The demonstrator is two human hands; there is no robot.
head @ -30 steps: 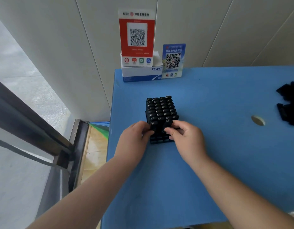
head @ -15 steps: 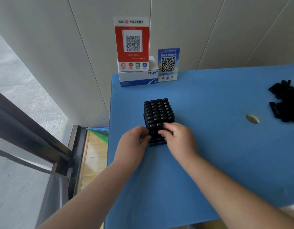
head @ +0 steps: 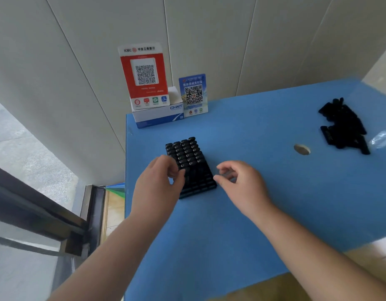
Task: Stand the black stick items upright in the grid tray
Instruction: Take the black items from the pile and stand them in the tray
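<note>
The black grid tray (head: pixel 198 187) lies on the blue table, and several black sticks (head: pixel 184 152) stand upright in its far rows. Its near rows show open cells. My left hand (head: pixel 159 183) is at the tray's left side, thumb and fingers curled round a black stick (head: pixel 183 170) at the front of the filled rows. My right hand (head: pixel 237 183) hovers just right of the tray, apart from it, fingers loosely curled and holding nothing. A pile of loose black sticks (head: pixel 344 127) lies at the far right of the table.
A round hole (head: pixel 302 149) is in the blue table (head: pixel 253 213) between the tray and the pile. A white CHNT box (head: pixel 159 117) with a red QR sign (head: pixel 144 77) and a blue QR sign (head: pixel 193 95) stands at the back left. The table's left edge drops to the floor.
My right hand has let go at the tray's front and moved off to the right. My left hand stays at the tray's left side. The camera has turned to the right.
</note>
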